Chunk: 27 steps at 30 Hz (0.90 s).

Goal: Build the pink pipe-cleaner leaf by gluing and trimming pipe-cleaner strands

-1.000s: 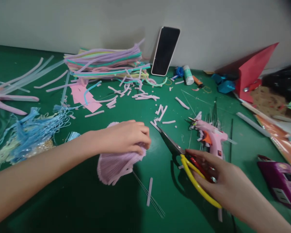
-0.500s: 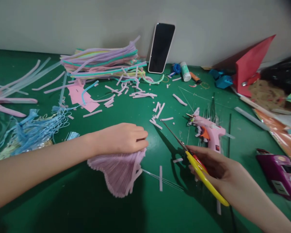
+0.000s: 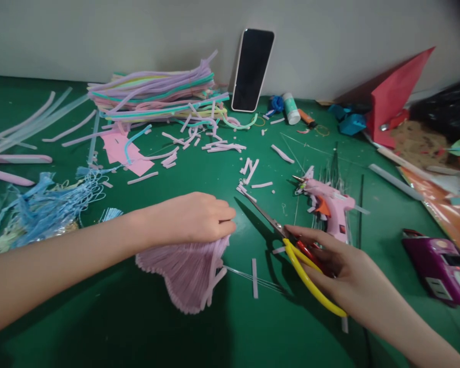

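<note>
My left hand [image 3: 203,217] is closed around the top of a fan-like bundle of lilac pipe cleaners [image 3: 187,278], whose rounded ends spread below the fist. Thin clear strands stick out from the bundle's right side. In my right hand [image 3: 337,266] are scissors [image 3: 302,276] with yellow and red handles, their blades pointing up and left toward small cut lilac pieces [image 3: 249,171]. A short lilac strip [image 3: 255,278] lies between the bundle and the scissors. Just beyond my right hand rests a pink glue gun [image 3: 329,202].
Pastel pipe cleaners [image 3: 153,94] are heaped at the back, beside a phone [image 3: 253,70] leaning on the wall. Blue tassels [image 3: 57,204] and pink paper [image 3: 118,148] lie left. On the right are a purple case [image 3: 440,268] and a red folded sheet [image 3: 394,97].
My right hand has moved left with the scissors, bringing their tips closer to the cut pieces. My left hand keeps its hold on the bundle. The view has shifted slightly.
</note>
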Each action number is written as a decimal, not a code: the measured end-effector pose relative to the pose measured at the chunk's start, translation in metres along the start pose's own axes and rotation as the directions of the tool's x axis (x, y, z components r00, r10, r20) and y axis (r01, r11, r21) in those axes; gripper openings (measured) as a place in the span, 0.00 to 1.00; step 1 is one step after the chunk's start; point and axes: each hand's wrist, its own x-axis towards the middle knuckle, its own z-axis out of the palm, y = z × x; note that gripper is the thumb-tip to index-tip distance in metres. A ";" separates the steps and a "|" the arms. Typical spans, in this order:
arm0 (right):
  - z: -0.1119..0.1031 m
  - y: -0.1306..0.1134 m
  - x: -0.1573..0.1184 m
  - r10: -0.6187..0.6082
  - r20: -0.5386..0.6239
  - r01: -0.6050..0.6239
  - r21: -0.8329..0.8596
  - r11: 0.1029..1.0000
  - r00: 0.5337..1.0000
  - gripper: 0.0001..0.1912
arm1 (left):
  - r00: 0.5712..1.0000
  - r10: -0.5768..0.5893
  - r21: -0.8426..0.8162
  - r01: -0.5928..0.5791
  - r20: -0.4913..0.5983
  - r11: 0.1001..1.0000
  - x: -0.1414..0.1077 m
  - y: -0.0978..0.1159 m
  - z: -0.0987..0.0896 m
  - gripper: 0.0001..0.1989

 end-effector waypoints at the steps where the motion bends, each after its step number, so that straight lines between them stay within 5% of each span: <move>1: 0.000 0.000 0.000 -0.012 -0.005 0.011 -0.018 1.000 1.000 0.26 | 1.000 0.005 0.004 -0.005 0.004 1.000 0.000 0.000 0.000 0.11; 8: -0.004 0.005 -0.005 -0.190 -0.083 0.169 -0.214 0.962 0.978 0.23 | 0.997 0.049 0.082 -0.045 -0.055 0.996 0.000 0.005 0.001 0.13; 14: -0.012 0.021 -0.026 -0.459 -0.086 0.381 -0.438 0.815 0.884 0.21 | 0.995 -0.008 -0.011 0.006 -0.098 1.000 -0.003 0.012 -0.002 0.12; 27: 0.008 0.022 -0.035 -0.551 0.068 0.498 -0.533 0.684 0.831 0.22 | 0.994 -0.018 -0.014 0.017 -0.105 1.000 -0.003 0.016 0.000 0.12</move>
